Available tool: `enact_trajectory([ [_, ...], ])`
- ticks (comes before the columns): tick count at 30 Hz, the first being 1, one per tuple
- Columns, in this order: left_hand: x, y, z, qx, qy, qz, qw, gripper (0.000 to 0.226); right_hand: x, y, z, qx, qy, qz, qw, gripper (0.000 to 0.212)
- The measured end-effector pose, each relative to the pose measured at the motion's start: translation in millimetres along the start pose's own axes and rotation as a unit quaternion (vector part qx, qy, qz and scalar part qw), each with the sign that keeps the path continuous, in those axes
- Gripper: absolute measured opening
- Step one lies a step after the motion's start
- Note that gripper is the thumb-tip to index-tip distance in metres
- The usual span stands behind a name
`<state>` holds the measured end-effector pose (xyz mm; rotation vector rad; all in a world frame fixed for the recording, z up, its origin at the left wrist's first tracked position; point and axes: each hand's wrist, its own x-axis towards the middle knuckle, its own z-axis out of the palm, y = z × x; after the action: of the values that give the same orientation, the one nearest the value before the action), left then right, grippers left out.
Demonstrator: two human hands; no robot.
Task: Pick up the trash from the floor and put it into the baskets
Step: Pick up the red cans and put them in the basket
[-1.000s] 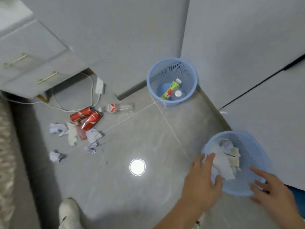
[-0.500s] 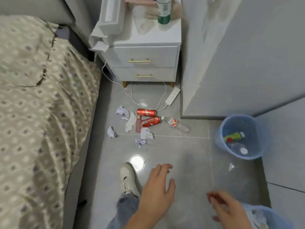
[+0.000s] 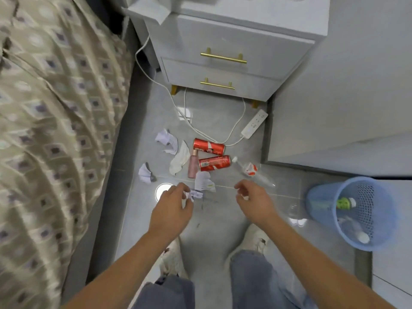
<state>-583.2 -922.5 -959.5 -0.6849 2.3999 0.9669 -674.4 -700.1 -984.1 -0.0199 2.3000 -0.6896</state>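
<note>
Trash lies on the grey floor in front of me: two red cans (image 3: 208, 146) (image 3: 214, 163), a pink bottle (image 3: 192, 166), a clear plastic bottle (image 3: 250, 169), and several crumpled papers (image 3: 167, 140) (image 3: 146, 173) (image 3: 204, 181). My left hand (image 3: 171, 208) reaches down, its fingertips pinched on a small crumpled paper (image 3: 195, 194) at floor level. My right hand (image 3: 254, 198) hovers beside it with loosely curled fingers and holds nothing. A blue mesh basket (image 3: 321, 204) stands at the right with a green bottle (image 3: 344, 202) inside. The second basket is out of view.
A white nightstand (image 3: 223, 70) with gold handles stands behind the trash. A white power strip (image 3: 254, 124) and its cable (image 3: 178, 108) lie on the floor. A patterned bed (image 3: 55, 130) fills the left. White cabinet panels (image 3: 345, 85) rise at the right. My shoes (image 3: 254, 239) are below.
The view swung from the baskets to the trash pile and moved closer. Both hands dropped toward the floor, and my left hand closed on a small crumpled paper.
</note>
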Motion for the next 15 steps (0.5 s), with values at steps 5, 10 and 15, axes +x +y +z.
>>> enact_trajectory([
  [5,130.2,-10.4,42.9,0.056,0.012,0.050,0.997,0.033,121.2,8.7,36.9,-0.123,0.016,-0.100,0.987,0.046],
  [10,278.7,-17.1,101.0,0.126,0.004,0.142,0.982,0.049,220.1,49.1,94.7,-0.243,0.008,-0.174,0.954,0.060],
  [15,349.5,-18.4,143.7,0.336,-0.023,0.193,0.922,0.067,259.2,89.3,133.5,-0.314,0.074,-0.208,0.924,0.053],
])
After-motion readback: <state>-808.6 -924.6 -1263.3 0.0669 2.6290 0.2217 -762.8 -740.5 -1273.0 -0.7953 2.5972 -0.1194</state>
